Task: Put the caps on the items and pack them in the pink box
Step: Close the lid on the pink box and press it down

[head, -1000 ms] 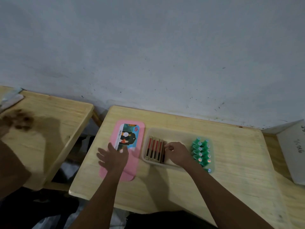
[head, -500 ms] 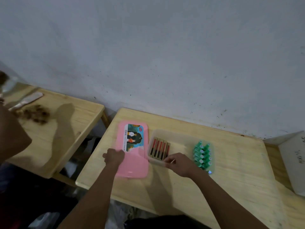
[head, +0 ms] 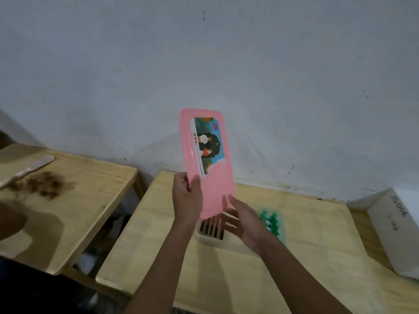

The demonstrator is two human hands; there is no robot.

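Nearest us, our forearms reach out over the counter (head: 226, 279). Our right hand (head: 246, 223) is open, its fingers (head: 231, 200) straight and spread. The index tip is at the lower right corner of the pink box (head: 210, 159), but we cannot tell if it touches. Our left hand (head: 187, 200) grips the box by its lower left edge, thumb on the front and the other fingers curled behind. We hold the box up off the counter, upright and slightly tilted, its picture label facing us. Below the hands the tray (head: 217, 243) holds dark sticks (head: 212, 227) side by side. Green caps (head: 271, 220) stand just right of them. Farther off we see a white box (head: 390, 230) at the right, a second counter (head: 68, 200) at the left, and the wall (head: 272, 64) behind.
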